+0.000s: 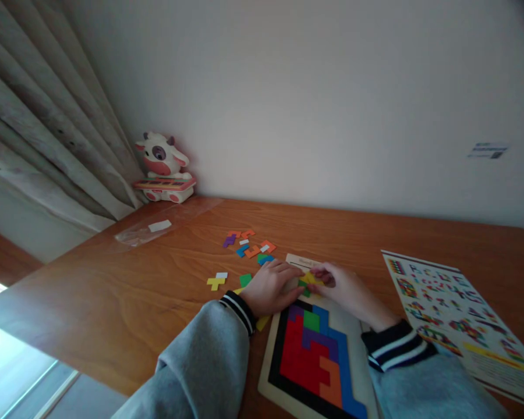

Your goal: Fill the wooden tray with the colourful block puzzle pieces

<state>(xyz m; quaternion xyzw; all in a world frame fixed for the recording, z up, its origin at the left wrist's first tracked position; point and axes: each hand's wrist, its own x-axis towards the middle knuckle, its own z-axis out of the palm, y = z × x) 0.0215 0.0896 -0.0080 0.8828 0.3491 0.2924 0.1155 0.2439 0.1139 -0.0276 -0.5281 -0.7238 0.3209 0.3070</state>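
A puzzle board (268,372) with a pale wooden rim and a black inner field lies in front of me. Red, blue, purple, orange and green pieces fill part of it. Over its far end, my right hand (343,289) pinches a yellow puzzle piece (310,278) between thumb and fingers. Close beside it, my left hand (273,285) is closed with bent fingers, its tips at the near side of the yellow piece. A green puzzle piece (304,288) shows between the two hands. Whatever lies under my left fingers is hidden.
Loose orange, purple and blue pieces (252,251) are scattered beyond my left hand. A yellow piece (216,283) and a green one (245,280) lie left of it. A printed pattern sheet (458,314) is at right. A clear plastic bag (135,235) and cow toy (163,169) are back left.
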